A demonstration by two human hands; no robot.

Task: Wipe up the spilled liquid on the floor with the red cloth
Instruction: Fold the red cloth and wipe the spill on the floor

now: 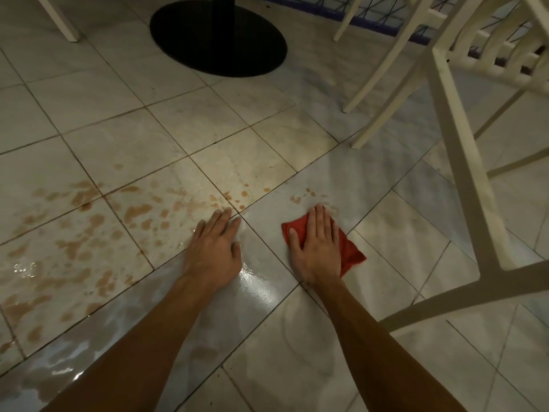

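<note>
Over at nine o'clock, sweeping down toward seven, the spilled liquid lies in brown blotches and puddles across several tiles of the floor, glinting where the light catches it, and none of that stretch looks wiped. Moving toward the middle, the left hand is planted flat on the tiles, fingers straight and pointing to twelve o'clock, holding nothing, its fingertips right at the edge of the blotches; it looks like a prop for the person's weight. A wet sheen shines on the tile between the two hands. Now to the right: the right hand presses palm-down, fingers straight, on the red cloth, which lies flat on the floor at roughly four o'clock from the frame's middle, its corners poking out at the hand's nine and four o'clock. Just past the fingertips, at twelve o'clock from the cloth, a few small brown drops wait. Far right, a white chair stands over the tiles. My read: early going. The cloth is working the spill's right fringe, and the big mess out left is all yet to do.
</note>
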